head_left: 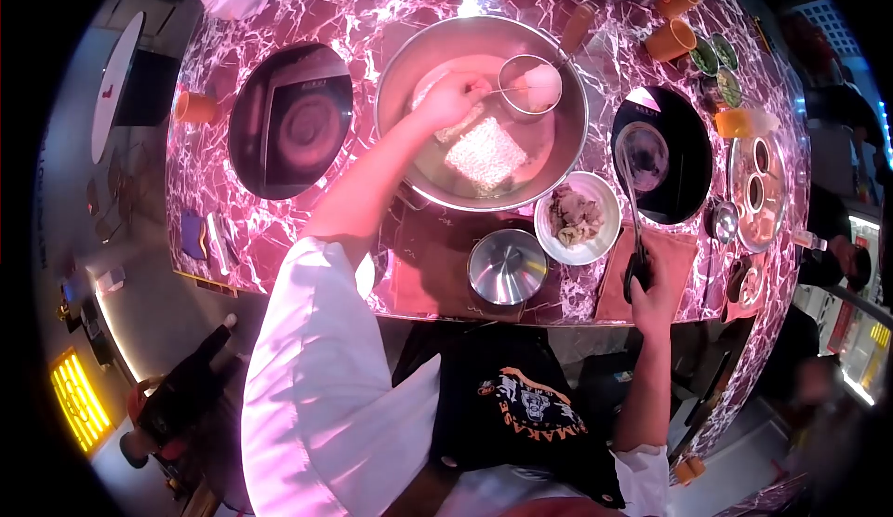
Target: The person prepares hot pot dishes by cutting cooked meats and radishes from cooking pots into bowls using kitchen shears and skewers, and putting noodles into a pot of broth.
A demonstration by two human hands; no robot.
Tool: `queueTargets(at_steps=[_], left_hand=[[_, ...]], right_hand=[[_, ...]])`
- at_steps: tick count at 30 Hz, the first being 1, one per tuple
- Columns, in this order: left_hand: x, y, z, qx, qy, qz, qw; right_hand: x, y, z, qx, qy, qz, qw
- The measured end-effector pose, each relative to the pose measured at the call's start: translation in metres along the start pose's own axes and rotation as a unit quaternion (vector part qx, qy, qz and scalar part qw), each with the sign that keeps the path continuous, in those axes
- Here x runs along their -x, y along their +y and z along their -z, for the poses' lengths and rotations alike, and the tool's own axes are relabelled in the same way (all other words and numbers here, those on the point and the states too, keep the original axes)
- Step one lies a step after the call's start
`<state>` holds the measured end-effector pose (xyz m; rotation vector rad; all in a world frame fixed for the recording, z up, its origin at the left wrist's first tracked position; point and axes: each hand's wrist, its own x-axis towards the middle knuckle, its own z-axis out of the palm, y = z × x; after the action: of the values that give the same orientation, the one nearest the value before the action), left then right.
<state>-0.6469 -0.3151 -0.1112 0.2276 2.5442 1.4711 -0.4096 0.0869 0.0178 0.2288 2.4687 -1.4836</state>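
Note:
Over the wide metal pot [389,150], my left hand [451,100] has its fingers pinched together near the rim of a round strainer [532,86] that holds something pale. Whatever the fingertips grip is too small to make out. A square block of pale noodles [486,154] lies in the pot's liquid, and another pale piece is partly hidden under my hand. Closed around the black handle of a long metal tool [636,261], my right hand [650,296] is at the counter's front edge. Beside it stands a white bowl of sliced meat [576,217].
Black round cooktops [290,122] [684,180] flank the pot. An empty metal bowl [508,267] sits in front. At the right are orange cups [670,40], a tray with small dishes [771,203] and a ladle [723,221]. A person [177,396] is at the lower left.

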Motion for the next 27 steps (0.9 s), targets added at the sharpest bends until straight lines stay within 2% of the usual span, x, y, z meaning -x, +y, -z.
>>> queueTargets(at_steps=[1, 2, 3, 4, 6, 7, 8, 10, 12, 14, 16, 17, 20, 22, 23, 25, 26, 27], left_hand=[[0.004, -0.001, 0.004, 0.000, -0.002, -0.001, 1.000], [0.007, -0.002, 0.008, 0.031, -0.001, 0.004, 1.000], [0.012, -0.001, 0.012, 0.062, -0.001, 0.009, 0.998], [0.018, 0.003, 0.018, 0.062, -0.004, 0.009, 0.998], [0.029, 0.015, 0.032, 0.069, -0.036, 0.012, 0.997], [0.037, 0.020, 0.039, 0.069, -0.039, 0.013, 0.997], [0.046, 0.026, 0.045, 0.078, -0.045, 0.015, 0.996], [0.066, 0.041, 0.053, 0.069, -0.049, 0.012, 0.996], [0.088, 0.045, 0.056, 0.056, -0.053, -0.020, 0.997], [0.116, 0.057, 0.052, 0.067, -0.051, -0.015, 0.996], [0.149, 0.074, 0.047, 0.041, -0.073, 0.032, 0.996], [0.166, 0.073, 0.038, 0.007, -0.054, -0.041, 0.998], [0.217, 0.070, 0.005, 0.017, -0.045, -0.024, 0.999], [0.249, 0.058, -0.021, 0.042, -0.010, -0.007, 0.999], [0.265, 0.052, -0.035, 0.035, 0.013, 0.013, 0.999], [0.294, 0.047, -0.063, 0.048, 0.040, 0.079, 0.995], [0.305, 0.046, -0.076, 0.052, 0.041, 0.082, 0.994], [0.315, 0.047, -0.088, 0.106, 0.055, 0.129, 0.984]], right_hand=[[-0.006, -0.010, -0.002, 0.000, 0.001, -0.001, 1.000], [-0.011, -0.023, -0.002, 0.110, 0.017, 0.121, 0.986], [-0.017, -0.032, -0.003, 0.218, 0.032, 0.239, 0.946], [-0.021, -0.034, -0.001, 0.218, 0.034, 0.237, 0.946], [-0.032, -0.035, 0.005, 0.239, -0.032, 0.125, 0.962], [-0.036, -0.049, 0.005, 0.227, -0.051, 0.026, 0.972], [-0.040, -0.060, 0.006, 0.226, -0.053, 0.020, 0.972], [-0.048, -0.076, 0.009, 0.311, -0.069, 0.112, 0.941], [-0.055, -0.086, 0.014, 0.351, -0.093, 0.150, 0.920], [-0.058, -0.098, 0.013, 0.322, -0.161, 0.113, 0.926], [-0.055, -0.104, 0.009, 0.352, -0.208, 0.118, 0.905], [-0.053, -0.101, 0.005, 0.351, -0.218, 0.119, 0.903], [-0.037, -0.085, -0.007, 0.333, -0.276, 0.186, 0.882], [-0.024, -0.078, -0.017, 0.387, -0.296, 0.134, 0.863], [-0.017, -0.081, -0.020, 0.428, -0.294, 0.150, 0.841], [-0.009, -0.066, -0.021, 0.431, -0.295, 0.176, 0.834], [-0.003, -0.052, -0.021, 0.434, -0.293, 0.193, 0.830], [0.003, -0.042, -0.020, 0.411, -0.295, 0.198, 0.839]])
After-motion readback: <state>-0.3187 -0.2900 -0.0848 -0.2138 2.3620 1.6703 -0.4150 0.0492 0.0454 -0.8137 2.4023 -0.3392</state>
